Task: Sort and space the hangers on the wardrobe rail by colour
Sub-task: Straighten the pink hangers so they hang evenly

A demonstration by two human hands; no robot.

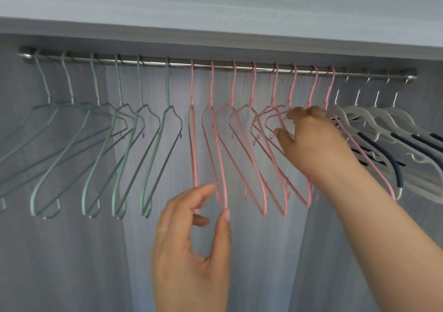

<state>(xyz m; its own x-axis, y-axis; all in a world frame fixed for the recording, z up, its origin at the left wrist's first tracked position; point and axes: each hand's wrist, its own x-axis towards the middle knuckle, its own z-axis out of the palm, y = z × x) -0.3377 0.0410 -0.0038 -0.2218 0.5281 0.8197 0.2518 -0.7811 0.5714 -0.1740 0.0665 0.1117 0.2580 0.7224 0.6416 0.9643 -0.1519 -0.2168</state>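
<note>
A metal wardrobe rail [182,62] runs across the upper part of the view. Several green wire hangers [100,148] hang spaced along its left part. Several pink wire hangers [239,155] fill the middle. Several white hangers with dark blue pads [388,129] crowd the right end. My left hand [191,247] is low in the middle, thumb and fingers pinching the lower corner of a pink hanger [221,191]. My right hand [311,141] reaches up from the right, and its fingers grip the shoulders of the rightmost pink hangers [275,115].
A pale blue-grey shelf board [215,24] sits just above the rail. The wardrobe's back panel [72,251], with a streaky grey-blue grain, fills the space behind and below the hangers.
</note>
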